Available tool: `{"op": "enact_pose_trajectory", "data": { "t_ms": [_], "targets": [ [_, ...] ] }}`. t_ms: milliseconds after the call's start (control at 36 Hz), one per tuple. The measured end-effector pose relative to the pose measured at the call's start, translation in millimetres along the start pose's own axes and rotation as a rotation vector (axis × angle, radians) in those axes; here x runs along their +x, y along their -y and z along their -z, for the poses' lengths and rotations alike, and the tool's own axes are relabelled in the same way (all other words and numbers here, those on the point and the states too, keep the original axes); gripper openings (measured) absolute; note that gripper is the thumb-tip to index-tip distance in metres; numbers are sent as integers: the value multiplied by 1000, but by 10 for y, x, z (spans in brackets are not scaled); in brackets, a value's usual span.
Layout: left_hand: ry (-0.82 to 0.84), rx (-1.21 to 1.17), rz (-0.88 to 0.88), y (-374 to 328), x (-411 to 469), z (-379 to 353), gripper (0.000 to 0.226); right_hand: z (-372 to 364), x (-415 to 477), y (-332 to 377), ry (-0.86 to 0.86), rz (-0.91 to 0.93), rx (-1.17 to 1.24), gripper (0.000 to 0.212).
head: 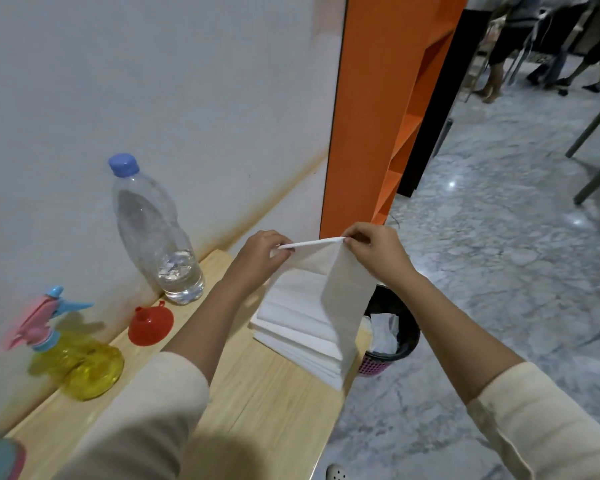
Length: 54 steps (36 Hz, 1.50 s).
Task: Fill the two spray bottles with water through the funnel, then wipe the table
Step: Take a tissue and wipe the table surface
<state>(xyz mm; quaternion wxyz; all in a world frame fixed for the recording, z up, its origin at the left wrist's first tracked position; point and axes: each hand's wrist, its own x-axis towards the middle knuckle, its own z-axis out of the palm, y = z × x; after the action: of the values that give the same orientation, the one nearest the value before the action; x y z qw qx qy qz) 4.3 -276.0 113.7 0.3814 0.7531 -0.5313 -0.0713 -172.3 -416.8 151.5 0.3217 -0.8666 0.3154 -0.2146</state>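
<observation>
Filling looks done: the water bottle (156, 237) stands capped and nearly empty at the wall edge of the bench (257, 410). The red funnel (150, 323) lies beside it, and the yellow spray bottle (80, 362) wears its trigger head. The second bottle I can't make out.

Wiping is left. Your left hand (262, 252) and right hand (371, 249) have fingers clamped on the top edge of a tissue sheet (340, 289), above the tissue stack (291, 327) at the right edge.

The bench is pale wood against a white wall (153, 81), with a marble floor (499, 271) and a waste basket (404, 341) below.

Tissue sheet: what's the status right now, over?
Left hand and right hand each pinch a top corner of the tissue sheet, held above the tissue stack. Table not yet wiped. Funnel and yellow spray bottle sit clear, by the wall.
</observation>
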Motion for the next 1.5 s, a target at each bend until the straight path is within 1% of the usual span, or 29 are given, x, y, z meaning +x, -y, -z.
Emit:
{"op": "enact_pose_trajectory", "data": {
  "t_ms": [111,194,250,306,444,528,583,667,722,806,861,972,1083,1222,1361,1500],
  "targets": [
    [-73,-169,89,4,-73,-16,11,18,-19,72,47,19,114,11],
    [-92,-248,183,115,-179,-127,18,16,-42,94,-9,-6,226,10],
    [-79,-274,252,198,-274,-224,22,3,-63,77,8,-24,248,10],
    [-90,-301,298,261,-357,-313,18,-11,-87,49,52,-37,258,11],
    [-132,-381,338,293,-447,-436,17,-15,-164,-19,99,-53,286,11],
    [-119,-384,324,303,-481,-477,32,-16,-228,-52,203,-60,289,12],
    [-89,-389,320,319,-511,-486,50,-19,-268,-76,246,-71,317,15],
    [-5,-329,352,375,-575,-548,80,-36,-309,-138,234,-101,347,13],
    [32,-248,372,393,-661,-638,89,-55,-326,-185,212,-132,362,15],
    [138,-67,374,383,-851,-873,88,-93,-339,-252,180,-181,364,20],
    [194,45,424,358,-962,-1041,84,-125,-347,-294,176,-214,352,21],
    [210,195,469,321,-1041,-1250,76,-184,-385,-349,202,-263,328,17],
    [205,330,477,329,-1070,-1330,75,-208,-396,-366,191,-285,308,17],
    [211,345,476,356,-1072,-1362,76,-134,-333,-378,128,-285,261,15],
    [214,338,470,353,-1074,-1348,76,31,-195,-359,-6,-281,243,21],
    [214,328,472,354,-1081,-1338,76,177,-94,-358,-76,-261,216,15]
  ]
}}
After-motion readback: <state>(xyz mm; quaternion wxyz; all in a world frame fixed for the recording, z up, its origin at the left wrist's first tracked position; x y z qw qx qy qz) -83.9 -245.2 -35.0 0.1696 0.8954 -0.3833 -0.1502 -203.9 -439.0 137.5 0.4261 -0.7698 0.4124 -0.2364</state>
